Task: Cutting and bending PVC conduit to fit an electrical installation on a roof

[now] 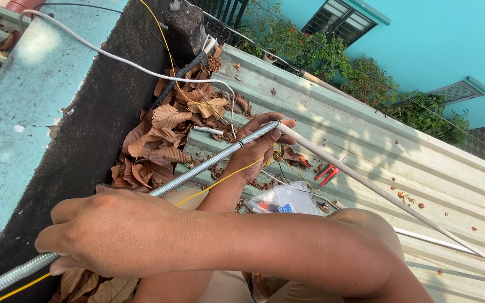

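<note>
Nearest the camera, one hand point(110, 235) is wrapped around a ribbed metal hose point(197, 168), fingers curled shut on it close to the hose's near end. By the way the forearm crosses in from the right side, this looks like the right hand. A thin yellow wire point(214, 182) runs along beside the hose and shows again below this hand.

The hose climbs away across the roof point(366, 146) of pale corrugated sheet to the left hand point(259, 147), which is clamped where the hose ends and a white cable point(377, 191) comes out of it; fingers and thumb press together on that joint. The white cable goes on down toward the roof's right edge.

Just past the knees, on the sheet, lies a clear plastic bag point(284, 199) with small parts inside, and beside it red-handled pliers point(328, 173).

Along the roof's left edge, against a dark concrete wall point(102, 112), dry brown leaves point(164, 134) are heaped. A white wire point(124, 60) and a black cable point(181, 76) cross the wall top and drop into the leaves.

Beyond the roof's far edge stand green bushes point(321, 53) and a turquoise house point(439, 39).
</note>
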